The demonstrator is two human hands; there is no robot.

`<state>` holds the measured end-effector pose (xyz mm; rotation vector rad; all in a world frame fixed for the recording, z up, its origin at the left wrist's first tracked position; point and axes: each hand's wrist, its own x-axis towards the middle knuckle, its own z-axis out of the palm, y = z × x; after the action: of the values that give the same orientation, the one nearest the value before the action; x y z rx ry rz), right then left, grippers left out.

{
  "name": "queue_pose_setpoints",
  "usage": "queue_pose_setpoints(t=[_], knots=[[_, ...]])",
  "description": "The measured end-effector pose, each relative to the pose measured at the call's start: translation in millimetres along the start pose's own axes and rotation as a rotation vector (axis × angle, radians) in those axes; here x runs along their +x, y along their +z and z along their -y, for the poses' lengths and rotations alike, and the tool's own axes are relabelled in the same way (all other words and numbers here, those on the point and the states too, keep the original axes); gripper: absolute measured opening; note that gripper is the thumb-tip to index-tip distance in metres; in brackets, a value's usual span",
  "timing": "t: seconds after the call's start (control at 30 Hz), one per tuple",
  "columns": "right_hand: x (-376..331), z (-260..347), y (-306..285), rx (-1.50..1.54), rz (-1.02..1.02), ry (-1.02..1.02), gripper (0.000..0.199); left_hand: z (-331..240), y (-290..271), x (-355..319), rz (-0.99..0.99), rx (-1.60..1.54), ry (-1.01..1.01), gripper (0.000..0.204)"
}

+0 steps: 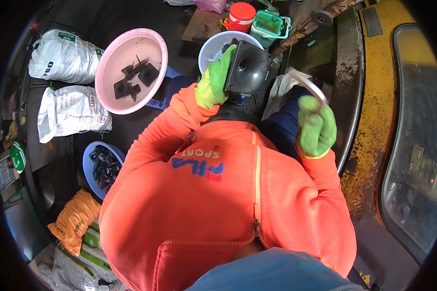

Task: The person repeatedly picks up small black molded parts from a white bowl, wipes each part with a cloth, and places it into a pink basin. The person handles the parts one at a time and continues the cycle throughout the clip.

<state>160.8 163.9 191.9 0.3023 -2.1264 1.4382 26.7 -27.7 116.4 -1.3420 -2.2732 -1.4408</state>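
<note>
My left hand (215,79), in a green glove, grips a black plastic horn with a square flange (249,67) by its left edge. The horn's round, flared mouth shows, and it is held up in front of my chest. My right hand (316,127), gloved in green too, is closed on a pale, narrow, blade-like tool (309,85). That tool slants up and left from the fist, apart from the horn; motion blurs it. Behind the horn a pale blue basin (213,47) with dark parts in it is partly hidden.
Several black horns lie in a pink basin (107,82) at left. Below it a blue basin (90,167) holds dark pieces. White sacks (65,56) and an orange bag (75,220) line the left. A red jug (241,15) and teal basket (269,24) stand behind; a yellow machine (374,106) borders the right.
</note>
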Motion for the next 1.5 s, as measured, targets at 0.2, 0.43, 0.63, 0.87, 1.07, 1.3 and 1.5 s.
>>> queue_pose_setpoints(t=[0.2, 0.43, 0.63, 0.87, 1.07, 1.3, 1.5], knots=[[-1, -11, 2, -0.549, 0.328, 0.152, 0.018, -1, 7, -1, -0.053, -0.007, 0.157, 0.068], [-8, -22, 8, -0.516, 0.194, -0.172, 0.019, 0, 4, 3, 0.035, -0.148, -0.082, 0.059], [-12, -67, 4, 0.123, -0.074, 0.557, 0.024, 18, 0, -10, -0.113, -0.178, -0.231, 0.037], [62, -237, -26, -0.046, -0.633, 0.528, 0.030, 65, 0, -50, -0.191, -0.645, -0.660, 0.035], [92, -311, -24, -0.374, -0.753, 0.490, 0.042, 54, 9, -75, -0.165, -0.656, -0.672, 0.038], [97, -327, -6, -0.427, -0.727, 0.531, 0.044, 50, 5, -78, 0.010, -0.239, -0.490, 0.034], [101, -354, -18, -0.312, -0.844, 0.655, 0.037, 45, 8, -64, -0.071, -0.346, -0.396, 0.035]])
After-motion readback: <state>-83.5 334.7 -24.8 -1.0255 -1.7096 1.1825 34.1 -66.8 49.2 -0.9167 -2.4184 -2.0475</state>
